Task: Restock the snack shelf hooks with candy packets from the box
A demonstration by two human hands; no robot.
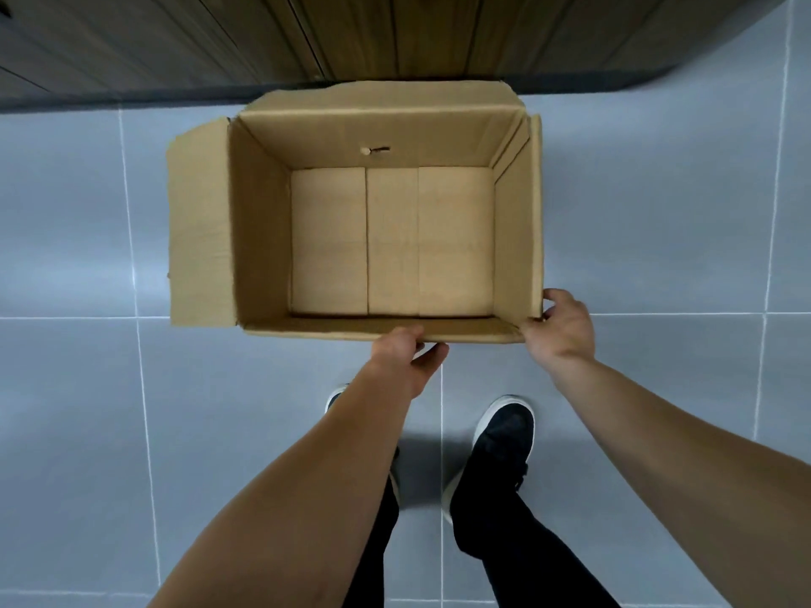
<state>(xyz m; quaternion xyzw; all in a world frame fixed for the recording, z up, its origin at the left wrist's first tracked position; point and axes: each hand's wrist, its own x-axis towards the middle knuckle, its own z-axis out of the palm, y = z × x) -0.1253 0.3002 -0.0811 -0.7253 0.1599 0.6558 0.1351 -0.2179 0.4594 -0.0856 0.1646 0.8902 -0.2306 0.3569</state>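
One box (259,221) (cardboard), two hands, two shoes.

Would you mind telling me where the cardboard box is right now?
In the head view, the open cardboard box sits on the grey tiled floor, centre frame before a wooden panel, with the left hand and right hand at its near edge.

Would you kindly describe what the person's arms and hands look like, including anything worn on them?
Both forearms are bare up to the frame's edge: no sleeves show. The left hand and the right hand wear no gloves, and no rings, watch or bracelets are visible at the wrists. Lower down, the person wears black trousers and dark shoes with white soles.
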